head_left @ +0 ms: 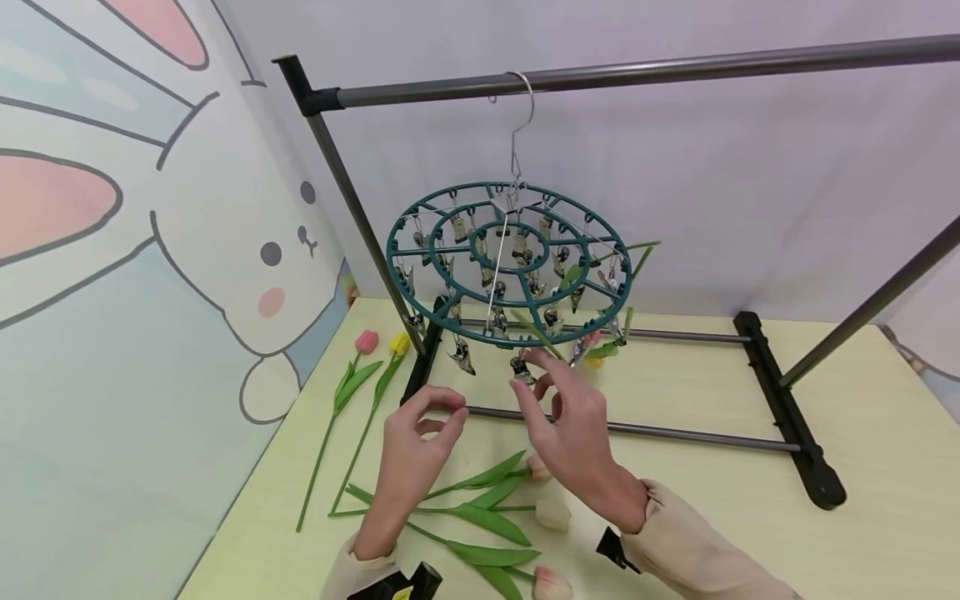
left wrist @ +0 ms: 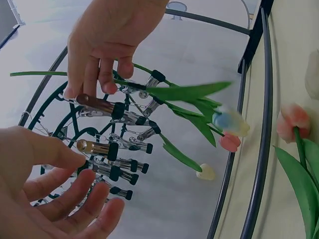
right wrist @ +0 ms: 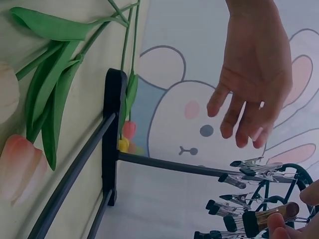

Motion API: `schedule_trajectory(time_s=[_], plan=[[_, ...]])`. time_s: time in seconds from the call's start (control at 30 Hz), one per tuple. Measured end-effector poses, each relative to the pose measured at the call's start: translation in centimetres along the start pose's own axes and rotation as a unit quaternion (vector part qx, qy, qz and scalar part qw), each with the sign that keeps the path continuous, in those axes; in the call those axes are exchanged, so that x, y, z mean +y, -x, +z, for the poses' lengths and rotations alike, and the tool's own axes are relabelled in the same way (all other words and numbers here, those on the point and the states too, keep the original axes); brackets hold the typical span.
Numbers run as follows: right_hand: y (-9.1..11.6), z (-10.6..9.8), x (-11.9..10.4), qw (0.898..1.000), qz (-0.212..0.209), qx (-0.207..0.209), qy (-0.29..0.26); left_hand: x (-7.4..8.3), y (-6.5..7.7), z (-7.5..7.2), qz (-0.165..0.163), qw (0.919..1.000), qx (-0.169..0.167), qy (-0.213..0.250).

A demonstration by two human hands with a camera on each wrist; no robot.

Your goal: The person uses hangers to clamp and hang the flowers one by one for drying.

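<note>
At the far left, a cartoon rabbit [head_left: 232, 208] covered the wall, and near it a pink tulip [head_left: 367, 342] and a yellow tulip [head_left: 399, 344] lay side by side on the pale tabletop [head_left: 750, 508], blooms toward the wall. Next came the left hand [head_left: 411, 442], raised just below the hanging clips, its fingers loosely bent and holding nothing. To its right, the round green hanger [head_left: 507, 343] hung by a wire hook [head_left: 532, 102] from the dark rail [head_left: 675, 69] of a stand, with many clips dangling from its rings. One metal clip [head_left: 522, 370] hung at the hanger's front rim, between the thumb and a finger of the right hand [head_left: 573, 425], which pinched it. Below the hands, more tulips were spread on the tabletop, among them a white tulip [head_left: 553, 512], its bloom pointing right. Beyond the pinched clip, further flowers were fastened at the hanger's right side; the left wrist view showed a hanging pink bloom [left wrist: 230, 142], one with blue and yellow [left wrist: 232, 122] close beside it, and a white bloom [left wrist: 205, 172] lower in that view. Farthest right, a black foot [head_left: 787, 408] of the stand rested on the tabletop.
</note>
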State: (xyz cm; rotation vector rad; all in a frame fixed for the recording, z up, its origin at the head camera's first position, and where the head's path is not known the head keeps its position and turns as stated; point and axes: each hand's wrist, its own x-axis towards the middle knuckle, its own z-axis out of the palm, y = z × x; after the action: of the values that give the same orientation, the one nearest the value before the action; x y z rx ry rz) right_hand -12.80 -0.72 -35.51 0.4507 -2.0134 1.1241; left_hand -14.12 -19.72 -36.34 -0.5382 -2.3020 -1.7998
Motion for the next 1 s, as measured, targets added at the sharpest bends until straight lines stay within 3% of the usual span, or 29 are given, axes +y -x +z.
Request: schedule_trajectory(time_s=[0.37, 0.7, 1.0], plan=[[-0.5, -0.7, 0.6, 1.0, -0.008, -0.007, -0.006, -2.7, 0.8, -2.2, -0.042, 0.9916, -0.078, -0.094], [-0.9, -1.2, 0.8, 0.999, 0.0, -0.022, -0.023, -4.5, 1.1, -3.4, -0.025, 0.9779, -0.145, -0.149], [-1.2, -1.8, 0.9, 0.998, 0.01, -0.047, -0.029, -6.2, 1.1, -3.8, -0.018, 0.965, -0.207, -0.161]])
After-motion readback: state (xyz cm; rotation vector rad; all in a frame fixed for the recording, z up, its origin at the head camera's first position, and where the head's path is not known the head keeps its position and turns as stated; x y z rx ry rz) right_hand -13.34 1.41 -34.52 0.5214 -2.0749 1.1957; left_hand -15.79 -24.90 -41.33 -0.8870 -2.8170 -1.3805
